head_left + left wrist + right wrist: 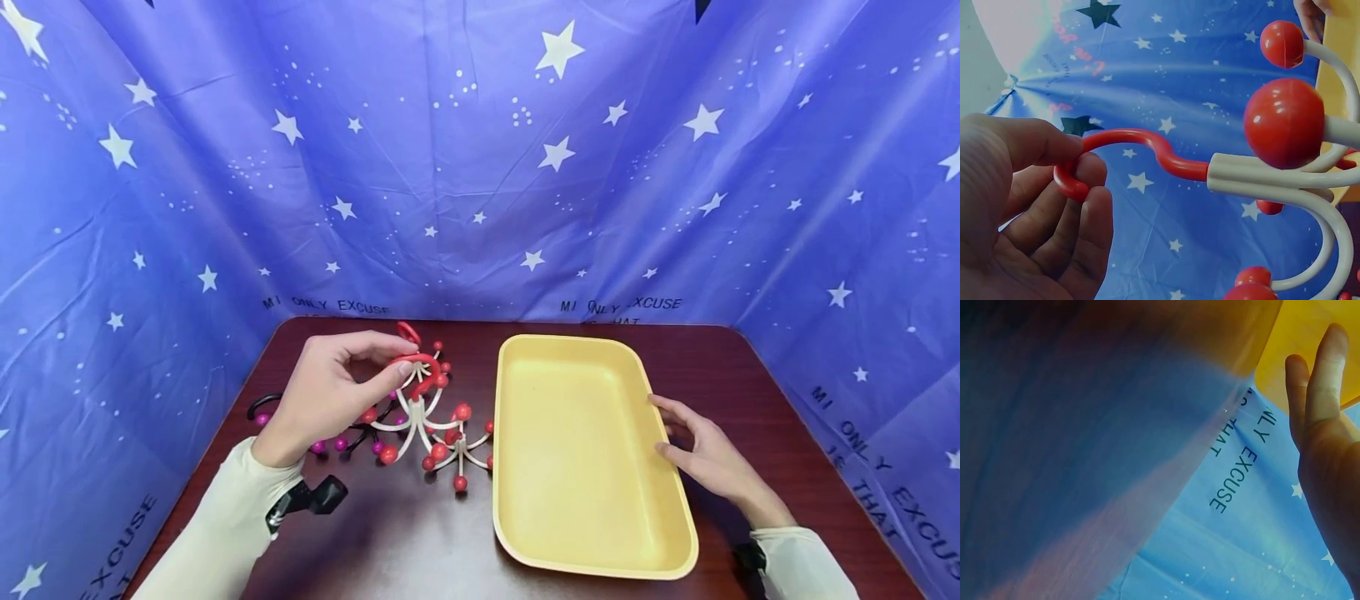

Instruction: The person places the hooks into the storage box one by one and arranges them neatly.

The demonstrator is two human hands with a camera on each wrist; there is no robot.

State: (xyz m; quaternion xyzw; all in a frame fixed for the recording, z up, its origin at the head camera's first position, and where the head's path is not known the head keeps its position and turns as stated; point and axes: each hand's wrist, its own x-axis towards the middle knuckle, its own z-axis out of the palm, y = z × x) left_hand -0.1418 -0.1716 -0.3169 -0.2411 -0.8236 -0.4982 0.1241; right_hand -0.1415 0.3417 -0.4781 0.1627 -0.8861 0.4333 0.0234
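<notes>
My left hand [318, 400] pinches the curled end of the red hook handle on a claw-shaped massager [417, 417]. In the left wrist view, the massager's pale curved arms [1329, 234] spread from a sleeve and end in red balls [1285, 124]. It is held above the tabletop, to the left of a yellow rectangular tray [562, 338]. My right hand [712, 458] touches the tray's right side, thumb near the rim. Two straight fingers [1324, 381] lie against the yellow outer wall in the right wrist view.
Around the held massager lie another pale one with red balls [461, 450], a red handle loop [407, 332] farther back, and black arms with magenta balls [341, 445]. The dark wooden table [390, 533] is enclosed by blue star-printed curtains [480, 167].
</notes>
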